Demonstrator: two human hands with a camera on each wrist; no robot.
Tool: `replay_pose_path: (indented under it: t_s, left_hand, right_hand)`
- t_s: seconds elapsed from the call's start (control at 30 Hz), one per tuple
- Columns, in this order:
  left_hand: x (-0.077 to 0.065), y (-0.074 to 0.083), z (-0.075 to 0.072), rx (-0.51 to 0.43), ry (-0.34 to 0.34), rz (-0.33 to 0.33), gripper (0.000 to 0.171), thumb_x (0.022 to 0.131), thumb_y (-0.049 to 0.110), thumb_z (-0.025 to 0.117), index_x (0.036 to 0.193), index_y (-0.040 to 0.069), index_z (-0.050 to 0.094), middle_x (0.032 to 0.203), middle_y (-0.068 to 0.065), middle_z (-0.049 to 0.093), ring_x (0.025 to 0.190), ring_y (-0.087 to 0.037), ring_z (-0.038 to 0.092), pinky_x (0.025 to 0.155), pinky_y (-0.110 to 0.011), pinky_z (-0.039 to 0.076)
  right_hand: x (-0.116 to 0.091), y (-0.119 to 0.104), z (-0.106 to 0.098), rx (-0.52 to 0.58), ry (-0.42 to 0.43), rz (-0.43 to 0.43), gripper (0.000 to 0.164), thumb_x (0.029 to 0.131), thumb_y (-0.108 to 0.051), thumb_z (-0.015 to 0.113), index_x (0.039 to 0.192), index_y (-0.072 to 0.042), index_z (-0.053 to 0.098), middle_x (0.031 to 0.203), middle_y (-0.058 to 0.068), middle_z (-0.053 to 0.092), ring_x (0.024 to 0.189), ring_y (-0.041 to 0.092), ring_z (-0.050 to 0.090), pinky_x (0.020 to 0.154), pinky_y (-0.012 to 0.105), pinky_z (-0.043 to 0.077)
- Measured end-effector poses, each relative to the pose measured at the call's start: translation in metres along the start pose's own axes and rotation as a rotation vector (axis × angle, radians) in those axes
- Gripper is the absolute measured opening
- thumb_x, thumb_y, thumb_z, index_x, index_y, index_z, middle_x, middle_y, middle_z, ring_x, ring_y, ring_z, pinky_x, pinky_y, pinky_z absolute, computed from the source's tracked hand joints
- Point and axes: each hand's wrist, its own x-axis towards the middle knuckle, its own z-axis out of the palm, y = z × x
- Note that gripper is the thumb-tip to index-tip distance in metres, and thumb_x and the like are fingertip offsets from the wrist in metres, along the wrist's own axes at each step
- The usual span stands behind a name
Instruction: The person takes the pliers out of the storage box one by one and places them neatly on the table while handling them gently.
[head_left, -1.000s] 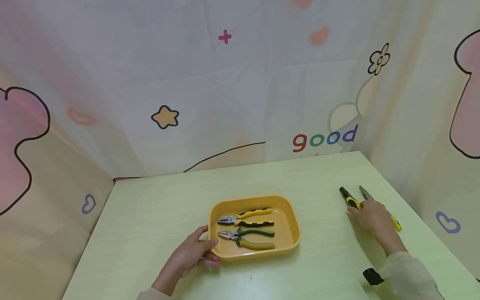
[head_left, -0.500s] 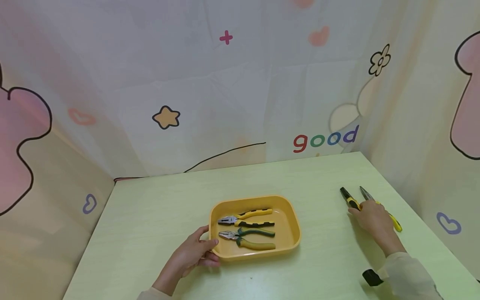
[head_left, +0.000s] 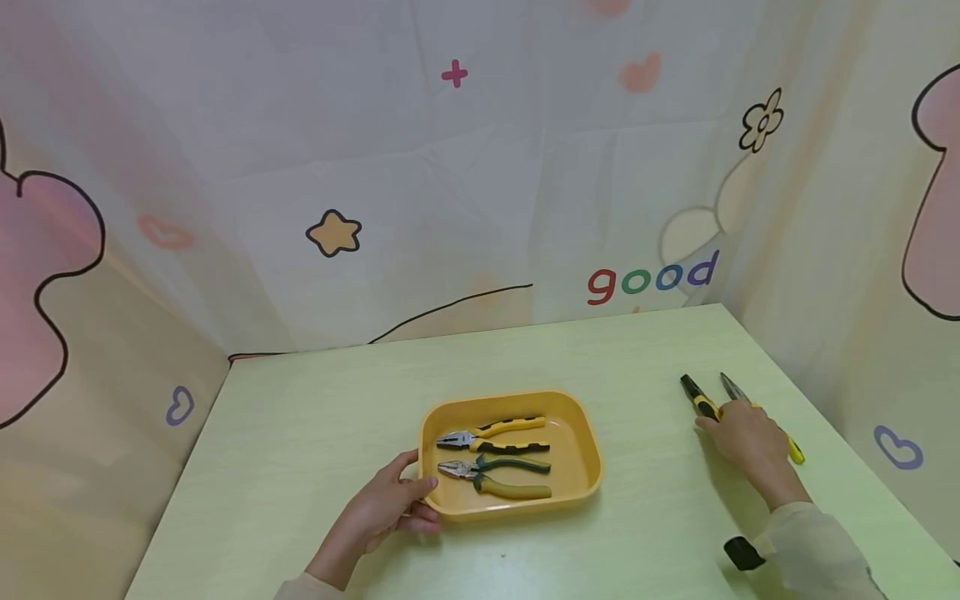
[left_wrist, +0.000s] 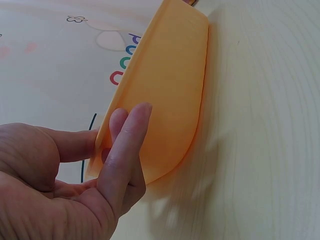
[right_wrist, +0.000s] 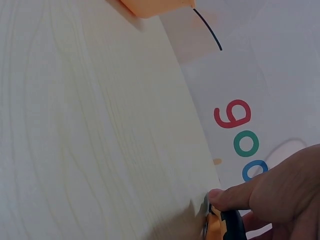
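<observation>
My left hand grips the left end of a yellow tray, thumb over the rim and fingers against the outer wall. Inside lie combination pliers with yellow-and-black handles and a second pair of pliers with green-and-yellow handles, both with jaws to the left. At the table's right side my right hand holds a tool with a yellow-and-black grip, its thumb on that grip. The tool's black tip shows beyond the fingers. Pointed-nose pliers lie beside it, partly hidden under the hand.
Both hands work over a pale green table. A printed curtain stands along its back edge and both sides. A small black device sits at the right wrist. The table's right edge runs close past the right hand.
</observation>
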Motion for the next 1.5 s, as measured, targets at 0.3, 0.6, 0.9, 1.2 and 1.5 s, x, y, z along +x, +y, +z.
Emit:
replay_pose_path:
  t_s: [0.3, 0.6, 0.9, 1.2, 1.5]
  left_hand:
    - [0.000, 0.001, 0.001, 0.010, 0.009, -0.010, 0.067, 0.107, 0.008, 0.056, 0.161, 0.000, 0.017, 0.095, -0.021, 0.065, 0.068, -0.020, 0.070, 0.066, -0.037, 0.066]
    - [0.000, 0.000, 0.000, 0.016, 0.018, -0.015, 0.068, 0.107, 0.010, 0.057, 0.161, 0.000, 0.018, 0.095, -0.022, 0.064, 0.070, -0.023, 0.072, 0.067, -0.038, 0.066]
    - [0.000, 0.000, 0.001, 0.015, 0.010, -0.005, 0.067, 0.107, 0.010, 0.056, 0.161, -0.001, 0.018, 0.091, -0.020, 0.065, 0.069, -0.023, 0.072, 0.068, -0.038, 0.067]
    - [-0.001, 0.000, 0.001, 0.020, 0.010, -0.007, 0.067, 0.107, 0.010, 0.056, 0.161, -0.002, 0.017, 0.094, -0.021, 0.064, 0.070, -0.022, 0.072, 0.068, -0.038, 0.066]
    - [0.000, 0.000, 0.002, 0.017, 0.005, -0.004, 0.067, 0.107, 0.011, 0.056, 0.161, -0.002, 0.017, 0.092, -0.020, 0.064, 0.069, -0.021, 0.071, 0.069, -0.039, 0.067]
  right_hand:
    - [0.000, 0.000, 0.001, -0.021, -0.003, 0.008, 0.043, 0.101, -0.037, 0.064, 0.077, -0.002, 0.054, 0.073, 0.013, 0.049, 0.063, 0.028, 0.053, 0.052, 0.035, 0.043]
    - [0.003, 0.001, 0.008, -0.051, -0.007, 0.018, 0.046, 0.098, -0.040, 0.067, 0.086, 0.003, 0.058, 0.076, 0.016, 0.052, 0.062, 0.027, 0.054, 0.049, 0.034, 0.044]
    - [0.004, 0.003, 0.015, -0.069, 0.036, 0.001, 0.041, 0.094, -0.039, 0.070, 0.081, -0.001, 0.060, 0.077, 0.014, 0.053, 0.061, 0.025, 0.053, 0.047, 0.033, 0.043]
    - [0.001, -0.001, 0.015, -0.069, 0.053, 0.007, 0.041, 0.094, -0.036, 0.070, 0.083, 0.002, 0.060, 0.077, 0.015, 0.052, 0.064, 0.027, 0.053, 0.049, 0.035, 0.044]
    - [-0.002, -0.003, 0.013, -0.056, 0.056, 0.001, 0.041, 0.094, -0.035, 0.070, 0.085, 0.003, 0.059, 0.076, 0.014, 0.050, 0.063, 0.027, 0.053, 0.049, 0.034, 0.043]
